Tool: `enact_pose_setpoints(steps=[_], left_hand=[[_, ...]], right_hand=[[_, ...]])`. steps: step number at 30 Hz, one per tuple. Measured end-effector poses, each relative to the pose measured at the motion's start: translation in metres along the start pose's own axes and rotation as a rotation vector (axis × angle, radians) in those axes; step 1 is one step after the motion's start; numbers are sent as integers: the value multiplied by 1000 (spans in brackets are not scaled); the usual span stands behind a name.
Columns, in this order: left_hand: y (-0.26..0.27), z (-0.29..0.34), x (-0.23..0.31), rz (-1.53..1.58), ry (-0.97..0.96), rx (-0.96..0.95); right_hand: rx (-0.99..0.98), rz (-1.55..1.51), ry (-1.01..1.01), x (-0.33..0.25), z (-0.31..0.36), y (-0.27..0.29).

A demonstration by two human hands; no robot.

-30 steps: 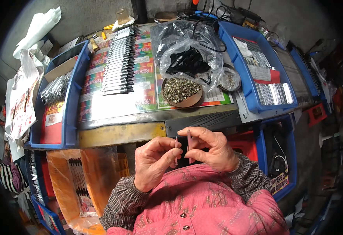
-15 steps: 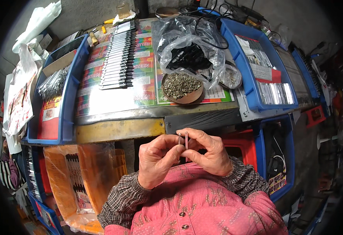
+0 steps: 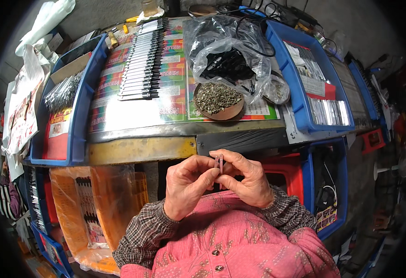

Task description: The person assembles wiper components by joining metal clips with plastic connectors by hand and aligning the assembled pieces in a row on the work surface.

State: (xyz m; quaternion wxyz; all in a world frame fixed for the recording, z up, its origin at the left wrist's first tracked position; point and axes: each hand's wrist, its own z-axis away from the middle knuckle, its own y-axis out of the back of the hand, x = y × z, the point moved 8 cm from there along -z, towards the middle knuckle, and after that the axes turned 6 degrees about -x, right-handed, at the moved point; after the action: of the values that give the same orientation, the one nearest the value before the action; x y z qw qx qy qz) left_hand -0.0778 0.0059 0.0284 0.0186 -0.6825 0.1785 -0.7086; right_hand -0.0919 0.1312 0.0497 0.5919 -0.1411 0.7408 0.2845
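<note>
Above my lap, close to the table's front edge, both hands meet at the fingertips. My left hand pinches a thin, short piece, mostly covered by the fingers. In my right hand, thumb and forefinger hold a slim see-through tube upright, right beside that piece. On the table ahead, a row of silver-and-black pens lies side by side. Right of them stands a shallow round dish heaped with small brass-coloured metal parts. Behind it, a clear plastic bag holds black pen parts.
A blue tray with bundled thin rods stands at the table's left, another blue tray with silver rods at its right. An orange crate lined with plastic sits below left. Cables cross the back right.
The two thin pieces have come closer together between my fingertips. The view has shifted slightly; the things on the table lie as before.
</note>
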Motion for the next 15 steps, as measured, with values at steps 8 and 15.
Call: enact_pose_setpoints(steps=[8, 15], left_hand=[[-1, 0, -7, 136, -2, -22], [1, 1, -8, 151, -24, -9]], right_hand=[[2, -88, -16, 1, 0, -4], [1, -97, -19, 1, 0, -5]])
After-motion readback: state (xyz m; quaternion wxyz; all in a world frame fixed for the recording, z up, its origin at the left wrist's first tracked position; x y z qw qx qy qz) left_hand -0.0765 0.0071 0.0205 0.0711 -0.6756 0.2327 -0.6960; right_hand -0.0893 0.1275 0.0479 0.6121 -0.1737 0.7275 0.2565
